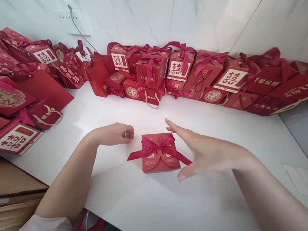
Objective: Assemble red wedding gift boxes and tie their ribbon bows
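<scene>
A red gift box [160, 163] sits on the white table, its curved top flaps meeting under a crimson ribbon bow [157, 148] with two tails hanging to the sides. To its left, my left hand [118, 134] hovers with fingers curled toward the thumb; a small pale sliver shows in the gap, and whether anything is held cannot be made out. My right hand [196, 148] is open at the box's right side, thumb and fingers spread apart, close to the right ribbon tail. Whether it touches that tail is unclear.
Several red gift boxes [204, 75] with ribbons stand stacked along the marble wall. More red boxes [11, 97] crowd the left side. A cardboard carton [10, 185] is below the table's left edge. White paper [303, 180] lies at the right; a cable [79, 30] runs from the wall socket.
</scene>
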{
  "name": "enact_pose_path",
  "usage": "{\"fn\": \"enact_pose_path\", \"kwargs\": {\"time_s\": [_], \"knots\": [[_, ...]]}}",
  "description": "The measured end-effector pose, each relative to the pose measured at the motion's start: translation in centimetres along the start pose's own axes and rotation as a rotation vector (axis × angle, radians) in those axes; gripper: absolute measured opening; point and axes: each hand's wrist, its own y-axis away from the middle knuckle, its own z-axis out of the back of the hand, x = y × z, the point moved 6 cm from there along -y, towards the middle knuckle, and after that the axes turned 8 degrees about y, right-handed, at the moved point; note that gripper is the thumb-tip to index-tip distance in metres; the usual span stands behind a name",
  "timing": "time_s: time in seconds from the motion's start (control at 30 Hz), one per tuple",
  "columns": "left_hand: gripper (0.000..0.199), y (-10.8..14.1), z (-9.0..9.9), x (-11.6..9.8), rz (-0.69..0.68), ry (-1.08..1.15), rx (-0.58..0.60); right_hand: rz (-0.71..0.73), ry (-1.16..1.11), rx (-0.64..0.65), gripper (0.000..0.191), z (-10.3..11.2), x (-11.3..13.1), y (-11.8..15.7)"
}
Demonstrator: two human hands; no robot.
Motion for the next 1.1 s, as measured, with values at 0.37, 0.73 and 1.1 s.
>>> {"fn": "enact_pose_path", "kwargs": {"time_s": [0.37,0.73,1.1], "knots": [[0.043,-3.6,0.5,-1.1,-0.580,0.439,-0.616,0.144,0.258,-0.330,0.112,1.2,1.2,-1.6],[0.117,-4.6,-1.2,-1.9,-0.704,0.077,-0.631,0.308,0.087,-0.615,0.111,-1.1,-3.8,-4.9],[0.097,-4.0,-2.2,-2.1,-0.597,0.281,-0.686,0.247,-0.059,-0.601,0.121,-3.3,-7.0,-6.3]]}}
